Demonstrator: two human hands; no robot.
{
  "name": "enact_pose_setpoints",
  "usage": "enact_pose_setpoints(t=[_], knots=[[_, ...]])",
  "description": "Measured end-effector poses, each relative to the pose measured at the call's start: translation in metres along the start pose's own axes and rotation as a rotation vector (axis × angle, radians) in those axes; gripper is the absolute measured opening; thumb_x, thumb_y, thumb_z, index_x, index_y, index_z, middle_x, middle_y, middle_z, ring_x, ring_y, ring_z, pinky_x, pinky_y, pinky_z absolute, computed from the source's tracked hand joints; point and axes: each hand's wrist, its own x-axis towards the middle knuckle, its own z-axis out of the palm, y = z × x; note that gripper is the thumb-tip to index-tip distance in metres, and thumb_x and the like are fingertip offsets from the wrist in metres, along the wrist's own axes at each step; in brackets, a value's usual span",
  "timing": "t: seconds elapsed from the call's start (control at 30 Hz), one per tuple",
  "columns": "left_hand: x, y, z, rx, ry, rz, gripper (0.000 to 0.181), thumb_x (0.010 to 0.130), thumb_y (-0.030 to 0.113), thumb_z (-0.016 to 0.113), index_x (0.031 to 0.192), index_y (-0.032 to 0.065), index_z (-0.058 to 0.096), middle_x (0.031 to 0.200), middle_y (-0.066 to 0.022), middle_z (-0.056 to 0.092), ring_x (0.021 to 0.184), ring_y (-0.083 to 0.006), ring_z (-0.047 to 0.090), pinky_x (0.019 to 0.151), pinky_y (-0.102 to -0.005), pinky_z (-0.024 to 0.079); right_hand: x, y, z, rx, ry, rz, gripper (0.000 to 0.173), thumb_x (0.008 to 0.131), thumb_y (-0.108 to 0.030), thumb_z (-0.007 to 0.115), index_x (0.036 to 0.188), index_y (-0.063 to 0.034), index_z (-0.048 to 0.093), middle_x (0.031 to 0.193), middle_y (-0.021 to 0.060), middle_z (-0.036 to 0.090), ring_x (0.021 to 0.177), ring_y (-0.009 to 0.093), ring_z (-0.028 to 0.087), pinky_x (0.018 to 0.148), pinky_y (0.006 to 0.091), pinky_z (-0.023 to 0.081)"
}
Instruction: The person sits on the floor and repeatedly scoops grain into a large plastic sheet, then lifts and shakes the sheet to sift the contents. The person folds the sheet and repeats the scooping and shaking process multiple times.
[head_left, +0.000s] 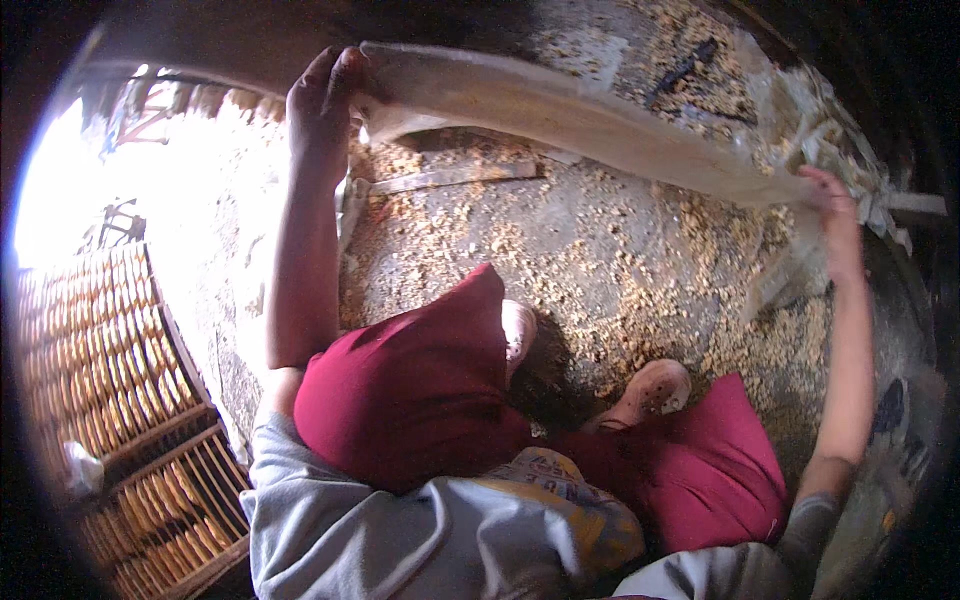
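A long pale sheet, somewhat see-through like plastic, is stretched out above the floor in front of me. My left hand grips its left end, fingers closed around the edge. At the far right, my right hand holds the other end; it is slightly blurred and its fingertips are partly hidden. The sheet sags a little between the hands and slants down to the right. Below it lies a flat pale strip on the ground.
Yellowish crumbs are strewn over the grey floor. Crumpled plastic lies at the right, near a dark stick. Slatted racks with rows of golden pieces stand at left. My pink clogs are below.
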Motion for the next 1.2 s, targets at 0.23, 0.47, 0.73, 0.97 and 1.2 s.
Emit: enact_pose_setpoints(t=[0.23,0.47,0.73,0.97,1.2], knots=[[0.021,-0.023,-0.068,-0.062,0.076,-0.128,0.034,0.096,0.031,0.055,0.109,-0.0004,0.06,0.091,-0.0037,0.063,0.088,-0.0119,0.058,0.079,-0.0249,0.046,0.007,-0.1,-0.003,-0.238,-0.22,0.013,0.036,0.09,-0.025,0.064,0.115,-0.001,0.058,0.099,0.003,0.064,0.085,0.012,0.058,0.078,0.0284,0.045],[-0.022,-0.031,-0.152,0.101,0.033,-0.067,0.054,0.092,0.026,0.063,0.131,-0.0057,0.042,0.093,-0.0061,0.064,0.089,-0.013,0.061,0.079,-0.0266,0.049,0.039,-0.138,0.05,-0.446,-0.311,-0.165,0.019,0.085,0.003,0.048,0.1,-0.0002,0.059,0.092,0.0025,0.059,0.079,0.012,0.056,0.072,0.027,0.044],[-0.188,-0.002,-0.326,0.241,0.132,-0.456,0.093,0.08,0.021,0.076,0.143,-0.0105,0.015,0.1,-0.0109,0.063,0.094,-0.0174,0.061,0.087,-0.0283,0.049,0.068,-0.21,0.267,-0.373,-0.797,-0.21,0.016,0.087,-0.012,0.058,0.095,-0.0004,0.064,0.083,0.0016,0.062,0.073,0.01,0.055,0.067,0.0272,0.046],[-0.309,-0.003,-0.41,0.264,0.693,-0.546,0.05,0.087,0.033,0.067,0.122,0.0021,0.05,0.093,-0.0032,0.065,0.08,-0.0096,0.06,0.073,-0.0244,0.048,0.091,-0.298,0.515,-0.499,-1.019,-0.533,0.024,0.082,-0.023,0.064,0.085,0.0003,0.065,0.071,0.007,0.061,0.068,0.013,0.055,0.064,0.0308,0.045],[-0.339,-0.1,-0.569,0.481,0.887,-0.586,0.028,0.091,0.032,0.064,0.099,0.0054,0.057,0.08,0.0021,0.058,0.07,-0.0077,0.049,0.068,-0.0238,0.042,0.103,-0.336,0.749,-0.737,-0.792,-0.822,0.02,0.079,-0.025,0.069,0.093,-0.0109,0.07,0.089,0.0159,0.069,0.086,0.029,0.066,0.078,0.038,0.05]])
